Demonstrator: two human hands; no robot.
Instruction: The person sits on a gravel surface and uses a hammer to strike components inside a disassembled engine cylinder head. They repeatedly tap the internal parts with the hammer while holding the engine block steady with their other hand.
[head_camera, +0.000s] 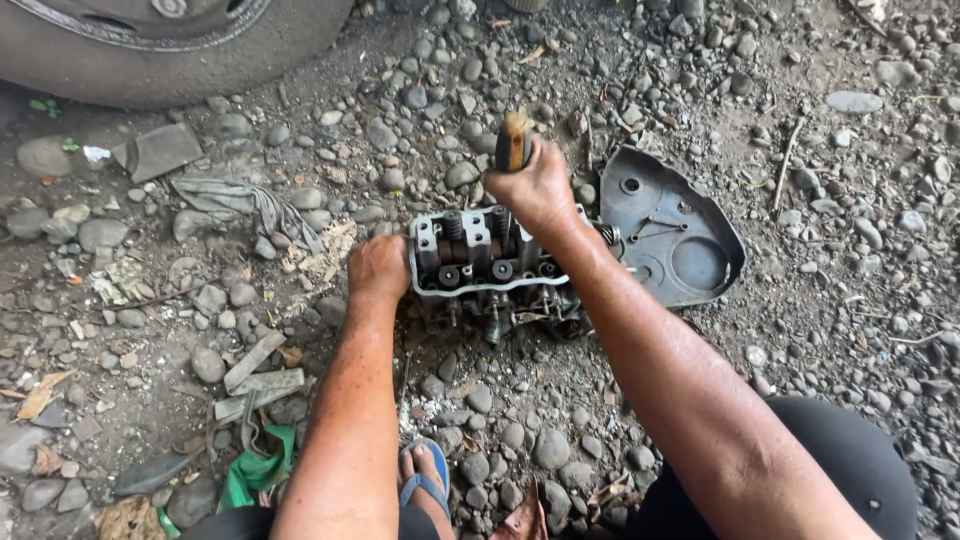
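Greasy cast metal made up the cylinder head (485, 265), a blocky grey part with coiled valve springs, round bores and a pale rim along its near edge, lying on the gravel ground (700, 90) between the person's two arms. The left hand (378, 268) was closed into a fist and pressed against the part's left end, touching it; whether it gripped anything could not be told. The right hand (535, 185) was wrapped tight around a wooden handle (514, 140), worn, brown and rounded at the top, held upright over the far side of the cylinder head; the tool's working end was hidden behind the hand. The two hands were apart, one at each end of the part.

Just right of the cylinder head lay a dark metal cover (670, 235), flat and roughly triangular with rounded corners, its hollow inner face up and showing round recesses. Left of the part sprawled a crumpled grey rag (240, 205), dusty and stiff-looking.

Rounded pebbles and dry brown dirt covered the ground, with scraps of flat broken concrete (258, 380) and a bit of green cloth (255, 470) near the left arm. A blue sandal (425, 480) showed on a foot below. A smooth dark tyre (160, 50) curved across the upper left corner.
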